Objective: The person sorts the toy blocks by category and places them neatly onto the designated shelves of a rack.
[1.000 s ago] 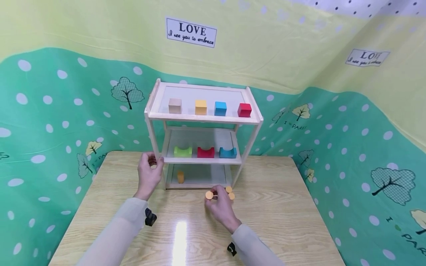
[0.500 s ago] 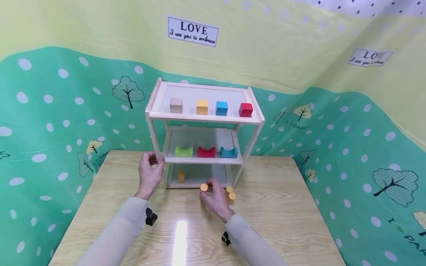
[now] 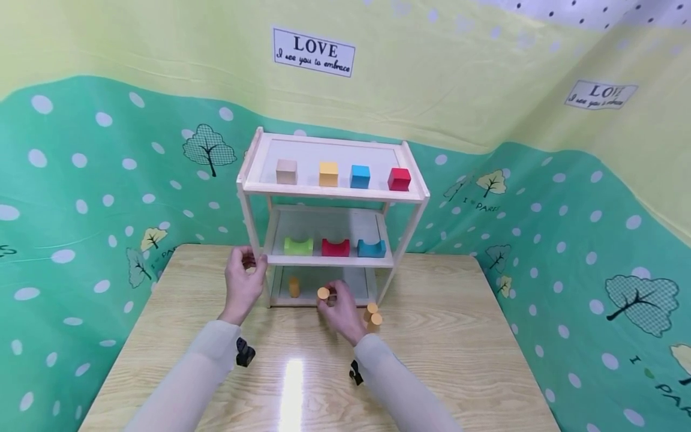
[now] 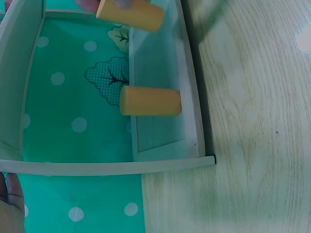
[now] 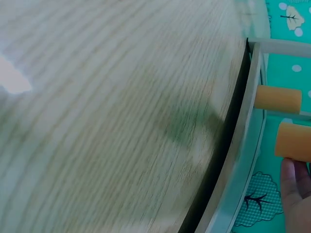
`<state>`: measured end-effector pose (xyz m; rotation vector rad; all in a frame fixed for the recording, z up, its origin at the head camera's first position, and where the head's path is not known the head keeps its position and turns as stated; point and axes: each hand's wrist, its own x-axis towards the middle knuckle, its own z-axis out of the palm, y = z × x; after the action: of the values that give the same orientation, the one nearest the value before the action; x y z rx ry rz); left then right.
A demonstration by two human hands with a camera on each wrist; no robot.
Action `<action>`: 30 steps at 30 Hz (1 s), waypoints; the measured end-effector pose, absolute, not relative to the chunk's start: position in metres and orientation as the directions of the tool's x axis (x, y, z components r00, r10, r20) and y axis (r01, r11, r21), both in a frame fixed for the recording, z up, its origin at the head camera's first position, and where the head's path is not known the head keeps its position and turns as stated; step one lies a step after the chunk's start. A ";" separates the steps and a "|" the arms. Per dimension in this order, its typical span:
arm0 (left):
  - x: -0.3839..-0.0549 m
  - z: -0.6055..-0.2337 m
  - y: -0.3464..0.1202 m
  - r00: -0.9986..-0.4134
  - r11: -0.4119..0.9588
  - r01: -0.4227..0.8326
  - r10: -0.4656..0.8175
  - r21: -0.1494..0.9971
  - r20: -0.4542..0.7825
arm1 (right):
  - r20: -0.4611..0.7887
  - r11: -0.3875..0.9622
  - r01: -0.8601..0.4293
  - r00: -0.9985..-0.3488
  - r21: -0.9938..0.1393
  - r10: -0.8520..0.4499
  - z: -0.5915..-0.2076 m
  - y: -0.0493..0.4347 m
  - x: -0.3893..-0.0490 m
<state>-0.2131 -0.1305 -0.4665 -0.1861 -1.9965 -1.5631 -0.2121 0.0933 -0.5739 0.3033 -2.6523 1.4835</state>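
A small wooden rack with three shelves stands in front of me. My left hand holds its left post, just by the middle shelf. Between thumb and fingers my right hand pinches an orange cylinder block over the front of the bottom shelf. In the left wrist view this held cylinder is slightly tilted. Another orange cylinder block stands upright on that shelf, to the left. Two more orange cylinders stand on the table beside my right wrist.
Beige, yellow, blue and red cubes line the top shelf. On the middle shelf sit green, red and blue blocks with curved hollows. A patterned green and yellow cloth hangs behind and beside the wooden table.
My right hand has carried its orange cylinder left and away from me, from over the table to the bottom shelf. The left hand has stayed at the post.
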 end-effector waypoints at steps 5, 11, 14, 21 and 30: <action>-0.213 -0.467 -0.132 -0.818 0.296 0.449 -0.245 0.843 0.521 | 0.203 0.471 -0.253 -0.967 -0.845 -0.155 -0.576 0.086 -0.223; -0.213 -0.467 -0.132 -0.826 0.299 0.439 -0.236 0.847 0.511 | 0.202 0.455 -0.249 -0.968 -0.855 -0.151 -0.583 0.080 -0.235; -0.213 -0.469 -0.132 -0.827 0.302 0.439 -0.232 0.846 0.512 | 0.209 0.445 -0.246 -0.969 -0.861 -0.133 -0.588 0.078 -0.239; -0.213 -0.469 -0.131 -0.825 0.288 0.448 -0.232 0.846 0.515 | 0.205 0.382 -0.221 -0.975 -0.898 -0.081 -0.604 0.077 -0.246; -0.214 -0.468 -0.132 -0.819 0.283 0.457 -0.235 0.843 0.523 | 0.210 0.360 -0.226 -0.974 -0.905 -0.083 -0.607 0.073 -0.253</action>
<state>-0.2141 -0.1318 -0.4682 -0.1984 -1.9892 -1.5842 -0.2527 0.0734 -0.6069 0.2836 -2.4828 1.6837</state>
